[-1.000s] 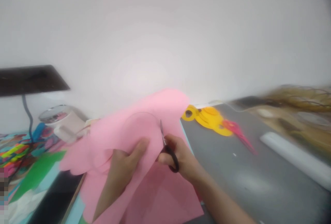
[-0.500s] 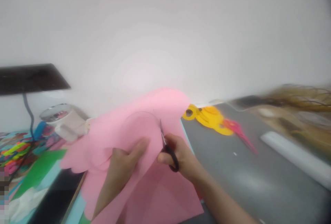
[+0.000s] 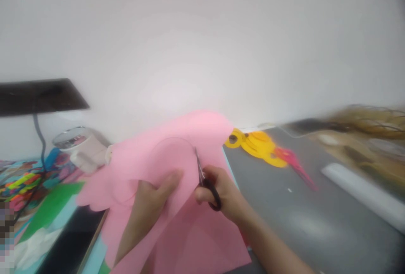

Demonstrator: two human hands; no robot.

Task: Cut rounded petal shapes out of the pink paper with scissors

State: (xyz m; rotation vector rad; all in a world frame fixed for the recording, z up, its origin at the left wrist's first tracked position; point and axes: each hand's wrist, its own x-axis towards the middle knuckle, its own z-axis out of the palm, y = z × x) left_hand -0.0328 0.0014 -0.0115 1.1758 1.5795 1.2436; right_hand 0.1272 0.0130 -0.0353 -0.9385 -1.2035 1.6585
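A large sheet of pink paper is held up in front of me, with a curved line drawn on it. My left hand grips the sheet, thumb on top and the other fingers hidden beneath. In my right hand is a pair of scissors with black handles. Their blades point away from me and meet the sheet along the drawn curve. Below, the sheet's cut edge runs from the blades towards me. More pink paper with a scalloped edge lies at the left.
Yellow cut-out shapes and pink scissors lie on the grey table. A white roll is at the right. At the left are a white cup-like container, colourful bundles, a cable and green paper.
The scissor blades have opened slightly and sit about the same place on the curve. The whole view has shifted a little; my left hand keeps its hold on the paper.
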